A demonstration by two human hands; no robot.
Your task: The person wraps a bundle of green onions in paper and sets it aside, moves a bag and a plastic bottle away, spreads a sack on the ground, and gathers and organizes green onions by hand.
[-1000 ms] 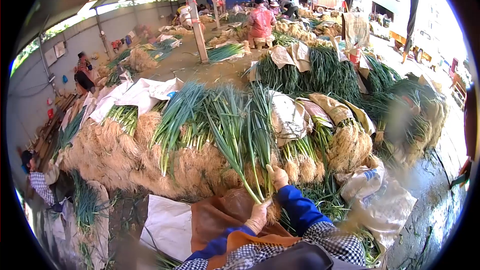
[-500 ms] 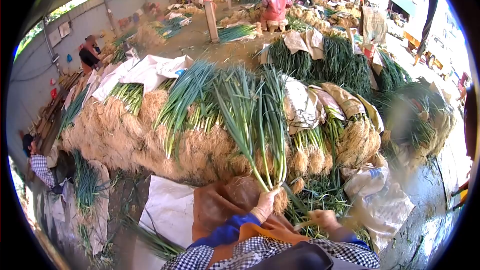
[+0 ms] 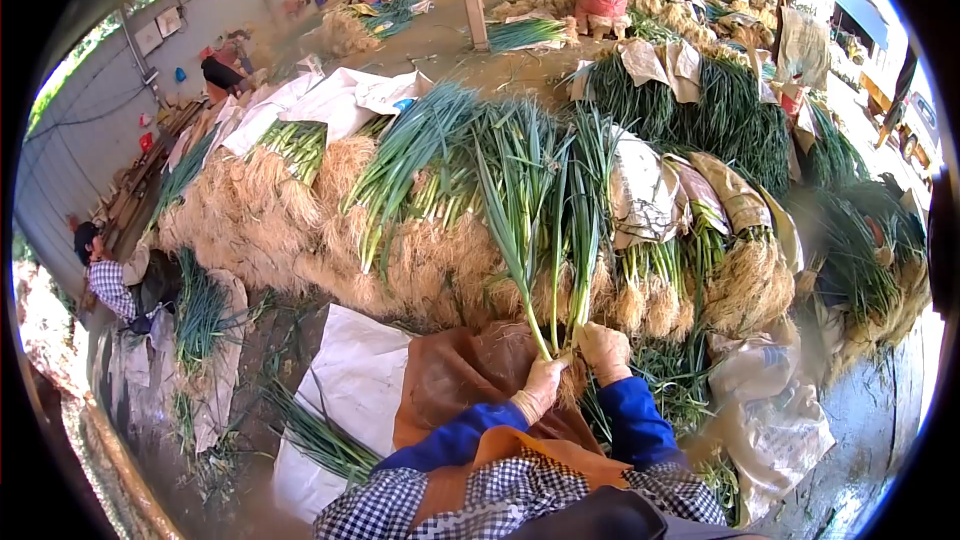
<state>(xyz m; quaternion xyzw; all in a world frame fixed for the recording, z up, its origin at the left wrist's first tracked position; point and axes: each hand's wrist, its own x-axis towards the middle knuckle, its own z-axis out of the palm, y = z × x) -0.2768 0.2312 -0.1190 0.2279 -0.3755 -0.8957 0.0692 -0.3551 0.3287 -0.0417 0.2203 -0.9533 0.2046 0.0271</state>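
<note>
Both gloved hands close around a bunch of green onions (image 3: 545,230) near the roots: left hand (image 3: 540,387) at 6 o'clock, right hand (image 3: 604,348) just beside it. Gripping low and even should keep the stalks aligned. Beyond, at 12 o'clock, rooted bundles (image 3: 400,240) lie heaped.

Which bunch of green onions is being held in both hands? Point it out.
The upright bunch in front of the big pile: left hand and right hand clasp its base, unlike the bunches lying stacked behind.
</note>
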